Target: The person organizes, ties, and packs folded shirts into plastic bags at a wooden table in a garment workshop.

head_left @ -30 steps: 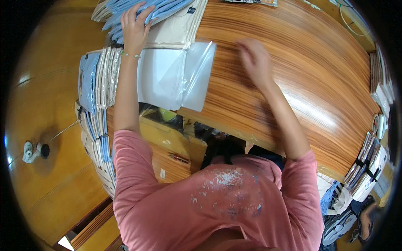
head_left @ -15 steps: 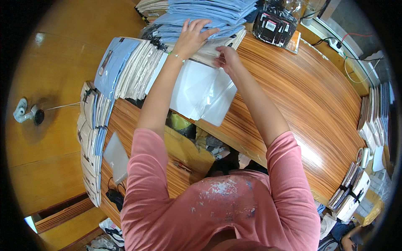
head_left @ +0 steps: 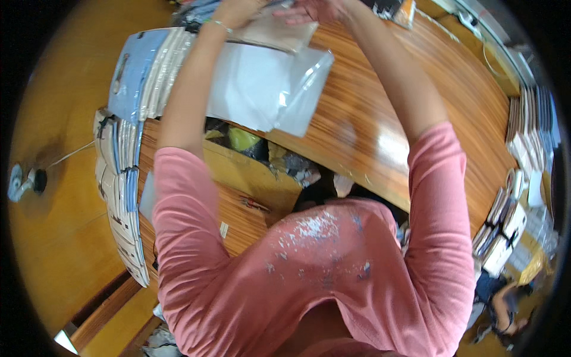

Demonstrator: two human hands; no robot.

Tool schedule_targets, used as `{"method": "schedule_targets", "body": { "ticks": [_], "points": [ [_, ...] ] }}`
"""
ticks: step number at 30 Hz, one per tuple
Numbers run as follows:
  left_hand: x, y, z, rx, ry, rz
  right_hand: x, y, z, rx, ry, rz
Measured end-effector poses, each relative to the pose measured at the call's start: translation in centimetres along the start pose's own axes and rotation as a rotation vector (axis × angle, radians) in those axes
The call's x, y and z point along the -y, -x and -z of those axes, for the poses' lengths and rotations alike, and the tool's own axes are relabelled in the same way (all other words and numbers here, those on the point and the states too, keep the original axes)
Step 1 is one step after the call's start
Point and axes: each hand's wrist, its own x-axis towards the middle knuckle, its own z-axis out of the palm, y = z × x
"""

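Note:
At the top edge of the head view, a folded beige garment (head_left: 278, 31) lies on the far part of the wooden table. My left hand (head_left: 239, 11) is over its left side, its fingers mostly hidden or cut off by the picture's edge. From the right, my right hand (head_left: 318, 9) reaches over the garment with fingers stretched out and apart, holding nothing that I can see. Just nearer to me, a white sheet (head_left: 244, 83) lies flat, with a clear plastic bag (head_left: 309, 89) beside and partly under it, reaching the table's front edge.
Bagged blue and beige garments (head_left: 138, 68) line the table's left side, with more packs (head_left: 118, 196) below. An open space under the edge holds a yellow-green item (head_left: 244, 138). Garment stacks (head_left: 526, 134) stand far right. Part of another person (head_left: 505, 306) shows at lower right.
The view has shifted, so the table and sheet sit higher in the picture and most of the blue garment stack is out of sight. My right hand has turned, its fingers now stretched leftward over the beige garment.

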Motion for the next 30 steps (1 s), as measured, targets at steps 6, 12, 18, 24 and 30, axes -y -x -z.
{"method": "schedule_targets", "body": {
  "ticks": [6, 12, 18, 24, 30],
  "points": [
    [0.0, -3.4, -0.6, -0.033, -0.018, -0.1, 0.2, -7.0, 12.2, -0.098, 0.29, -0.13],
    [0.3, -1.6, -0.1, -0.026, -0.033, -0.106, -11.8, -2.1, -1.4, -0.734, 0.316, 0.398],
    [-0.8, -2.0, 0.4, 0.051, -0.011, -0.058, -12.7, -4.5, -2.9, -0.996, 0.285, 0.448],
    [0.6, -1.4, -0.7, -0.028, -0.014, -0.159, -9.2, -6.4, -5.8, -0.988, -0.326, 0.745],
    [0.6, -1.5, -1.3, -0.057, -0.021, -0.165, -8.2, -7.8, -3.9, -0.938, -0.479, 0.495]
  ]
}}
